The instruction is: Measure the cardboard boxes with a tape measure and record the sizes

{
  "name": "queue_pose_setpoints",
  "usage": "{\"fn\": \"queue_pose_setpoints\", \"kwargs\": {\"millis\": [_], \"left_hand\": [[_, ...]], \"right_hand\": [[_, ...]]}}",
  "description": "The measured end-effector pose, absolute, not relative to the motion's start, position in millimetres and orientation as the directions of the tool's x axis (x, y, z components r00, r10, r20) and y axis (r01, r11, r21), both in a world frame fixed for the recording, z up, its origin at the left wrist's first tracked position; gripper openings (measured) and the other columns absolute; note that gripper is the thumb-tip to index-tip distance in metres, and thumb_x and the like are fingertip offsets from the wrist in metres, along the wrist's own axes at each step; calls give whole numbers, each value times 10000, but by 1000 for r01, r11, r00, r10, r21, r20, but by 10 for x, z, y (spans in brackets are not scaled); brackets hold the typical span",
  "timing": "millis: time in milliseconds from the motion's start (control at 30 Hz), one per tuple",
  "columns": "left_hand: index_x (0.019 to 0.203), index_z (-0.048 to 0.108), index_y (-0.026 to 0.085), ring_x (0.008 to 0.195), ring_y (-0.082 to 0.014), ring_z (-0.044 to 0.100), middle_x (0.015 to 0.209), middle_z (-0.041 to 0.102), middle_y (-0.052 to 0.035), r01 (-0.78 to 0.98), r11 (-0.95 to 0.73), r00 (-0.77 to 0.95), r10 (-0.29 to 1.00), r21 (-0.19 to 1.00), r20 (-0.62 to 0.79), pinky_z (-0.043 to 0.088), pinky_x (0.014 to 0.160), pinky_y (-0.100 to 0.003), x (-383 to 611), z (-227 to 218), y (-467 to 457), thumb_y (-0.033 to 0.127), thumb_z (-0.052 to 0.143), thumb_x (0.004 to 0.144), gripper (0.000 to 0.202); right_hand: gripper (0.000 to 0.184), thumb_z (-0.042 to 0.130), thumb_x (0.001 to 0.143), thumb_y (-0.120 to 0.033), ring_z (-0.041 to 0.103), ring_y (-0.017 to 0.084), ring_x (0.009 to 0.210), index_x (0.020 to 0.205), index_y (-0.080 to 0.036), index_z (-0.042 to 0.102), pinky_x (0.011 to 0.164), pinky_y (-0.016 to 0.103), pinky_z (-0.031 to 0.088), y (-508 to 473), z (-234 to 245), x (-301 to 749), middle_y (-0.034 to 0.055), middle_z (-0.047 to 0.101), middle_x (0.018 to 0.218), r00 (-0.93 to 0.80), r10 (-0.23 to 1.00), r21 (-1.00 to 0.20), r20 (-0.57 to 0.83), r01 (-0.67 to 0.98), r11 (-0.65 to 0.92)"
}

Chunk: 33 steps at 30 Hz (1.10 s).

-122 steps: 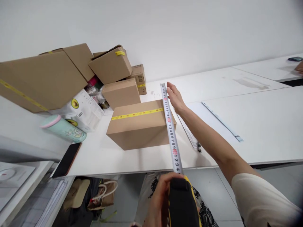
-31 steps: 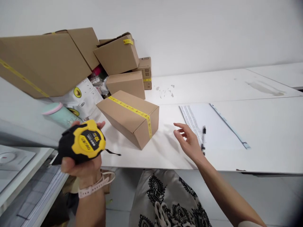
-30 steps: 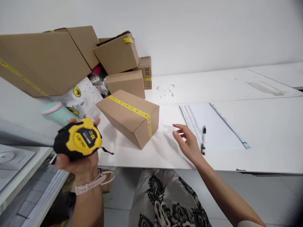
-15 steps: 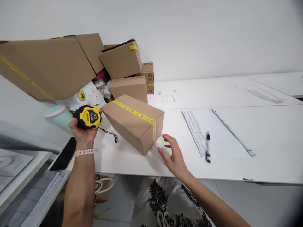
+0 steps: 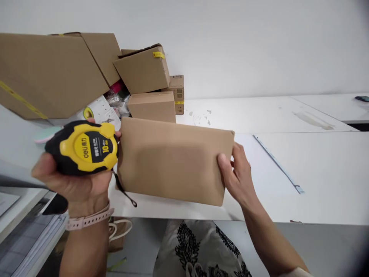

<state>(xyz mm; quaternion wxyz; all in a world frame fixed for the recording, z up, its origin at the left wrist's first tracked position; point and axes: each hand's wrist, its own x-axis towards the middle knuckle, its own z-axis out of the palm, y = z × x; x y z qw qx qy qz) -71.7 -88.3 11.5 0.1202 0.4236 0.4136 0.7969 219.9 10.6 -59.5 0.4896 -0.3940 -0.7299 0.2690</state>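
A yellow and black tape measure (image 5: 86, 148) is gripped in my left hand (image 5: 83, 188), its printed face towards me and a black wrist cord hanging from it. Just right of it a brown cardboard box (image 5: 173, 161) shows a plain long side to me. My right hand (image 5: 238, 175) holds the box by its right end, with the thumb on the near face and the fingers behind. Whether my left fingertips touch the box's left end I cannot tell. The box's yellow tape is out of sight.
Several cardboard boxes (image 5: 142, 71) are stacked at the back left against the wall, near a mint-coloured container (image 5: 47, 134). Right of my right hand lies white paper (image 5: 271, 173) with a pale blue strip (image 5: 278, 163). The white table's front edge (image 5: 265, 222) runs near my lap.
My right hand has closed on the box, which has turned so its plain side faces me. My left hand has brought the tape measure closer to the camera. The pen is now mostly hidden.
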Motion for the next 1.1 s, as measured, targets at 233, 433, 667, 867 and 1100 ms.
{"fn": "queue_pose_setpoints", "kwargs": {"millis": [233,433,667,867,1100], "left_hand": [[1364,591,251,1142,-319,607,1242,669,-74,705,-209,-387,687,678,615,461,1044,-524,-666,49,-520,486,846,628,814],[1396,576,288,1212,-330,583,1363,612,-93,933,-48,-112,903,358,415,427,1060,-501,-515,-118,-330,568,696,775,693],[1331,614,290,1233,-384,560,1364,592,-119,966,-105,-29,864,235,503,431,1032,-548,-494,-236,83,599,609,835,585],[1265,629,275,1325,-411,476,1316,613,-123,971,-175,32,770,164,638,334,1120,-645,-249,-134,222,511,679,810,515],[1189,613,130,1137,-268,646,1112,713,-131,656,-753,524,404,-53,750,545,978,-425,1292,-669,-220,239,648,849,359]], "right_hand": [[629,515,933,-570,638,213,904,1477,-257,460,826,421,551,810,-662,1964,153,538,1432,-452,864,-851,223,341,399],[398,499,927,-492,645,220,841,1157,-200,641,763,370,499,1126,-856,2583,91,720,998,-192,953,-741,235,599,304],[394,474,938,-549,649,296,880,945,-177,604,702,352,407,1256,-1227,3474,156,710,910,-11,999,-216,-37,976,3],[150,547,890,-278,600,197,677,1020,-208,573,641,307,423,1229,-1404,3547,28,651,699,-330,939,-581,-95,785,217],[275,626,851,-369,615,147,640,1060,-192,655,674,330,565,1404,-1474,3845,42,671,812,-283,957,-987,-71,-120,-108]]}}
